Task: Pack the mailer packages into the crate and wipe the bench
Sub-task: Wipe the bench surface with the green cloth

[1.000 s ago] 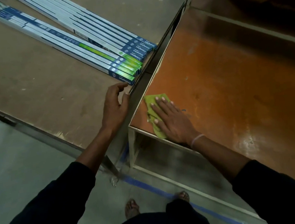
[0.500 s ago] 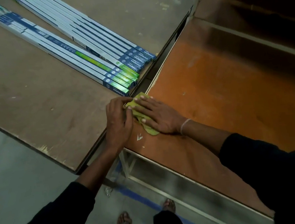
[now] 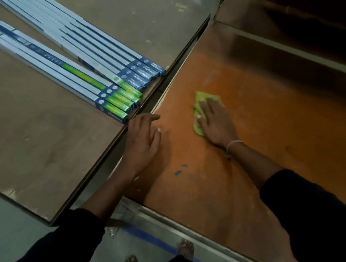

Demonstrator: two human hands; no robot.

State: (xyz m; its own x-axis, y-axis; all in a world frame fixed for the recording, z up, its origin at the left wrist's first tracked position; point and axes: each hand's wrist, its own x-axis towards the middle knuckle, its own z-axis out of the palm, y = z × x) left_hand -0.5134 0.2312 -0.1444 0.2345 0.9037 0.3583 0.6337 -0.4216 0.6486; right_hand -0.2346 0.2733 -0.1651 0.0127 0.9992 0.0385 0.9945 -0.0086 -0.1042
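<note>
right hand (image 3: 215, 123) grip spread flat, pressing green cloth (image 3: 202, 106) on orange counter (image 3: 266, 141) | left hand (image 3: 144, 140) at 9 o'clock of cloth, fingers relaxed, holding nothing | long boxes (image 3: 88, 76) at 10 o'clock on brown counter (image 3: 28, 136)

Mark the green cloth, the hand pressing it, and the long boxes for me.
green cloth (image 3: 200, 96): head view, far edge beyond the fingertips.
right hand (image 3: 217, 123): head view, back of the hand.
long boxes (image 3: 131, 79): head view, printed near ends of the stack.
</note>
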